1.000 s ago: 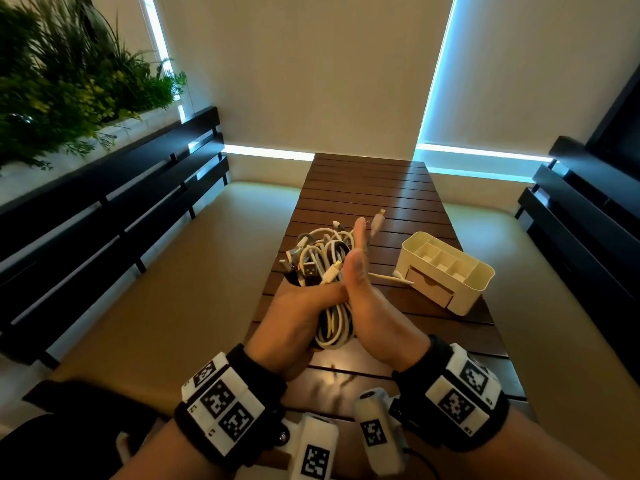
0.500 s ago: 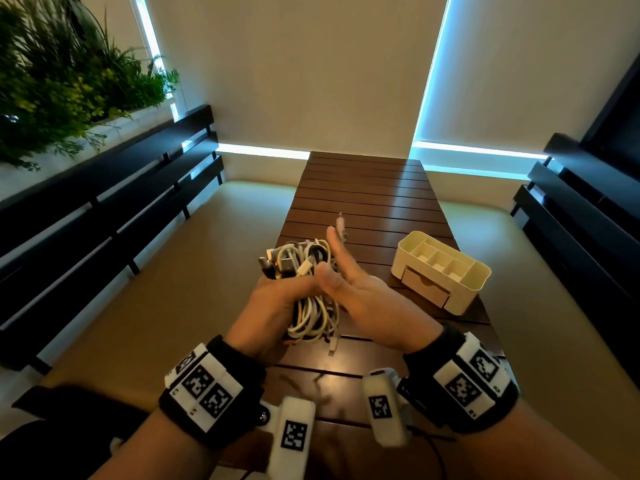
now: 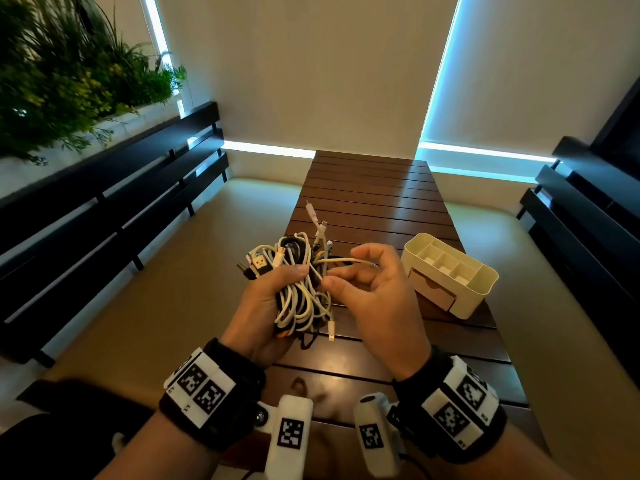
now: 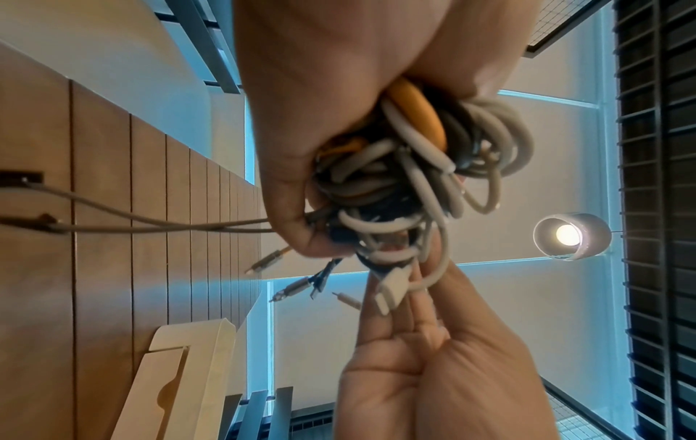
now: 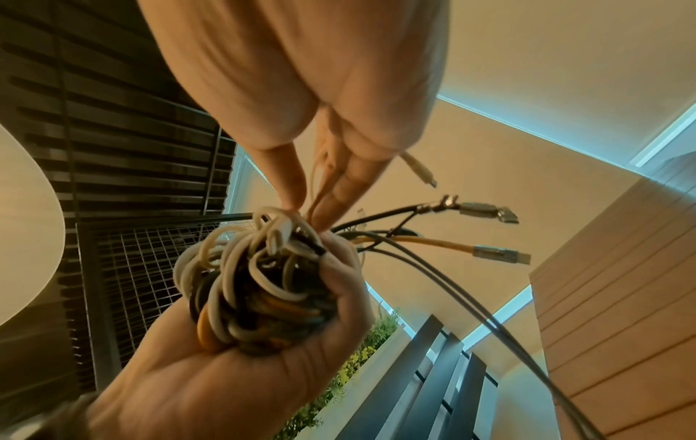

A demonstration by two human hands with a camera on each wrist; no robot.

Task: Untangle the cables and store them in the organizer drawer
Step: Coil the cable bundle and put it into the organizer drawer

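A tangled bundle of cables [image 3: 300, 299], white, black and orange, sits in my left hand [image 3: 273, 303], which grips it above the wooden table [image 3: 374, 195]. My right hand [image 3: 346, 271] is just right of the bundle, fingers curled round one pale cable strand [image 3: 349, 260] drawn out of it. In the right wrist view that strand [image 5: 314, 175] runs between my fingers [image 5: 339, 184] down to the bundle [image 5: 256, 285]. Several plug ends [image 3: 256, 266] stick out. The cream organizer [image 3: 485, 282] stands to the right, its drawer [image 3: 433, 294] closed.
The slatted table stretches away ahead. Black benches [image 3: 104, 216] flank it on the left and on the right [image 3: 581, 220], and plants [image 3: 69, 74] stand at upper left. A ceiling lamp [image 4: 569, 236] shows in the left wrist view.
My right hand was flat against the bundle a second ago; it has turned and curled its fingers round one strand. The left hand kept its hold on the bundle.
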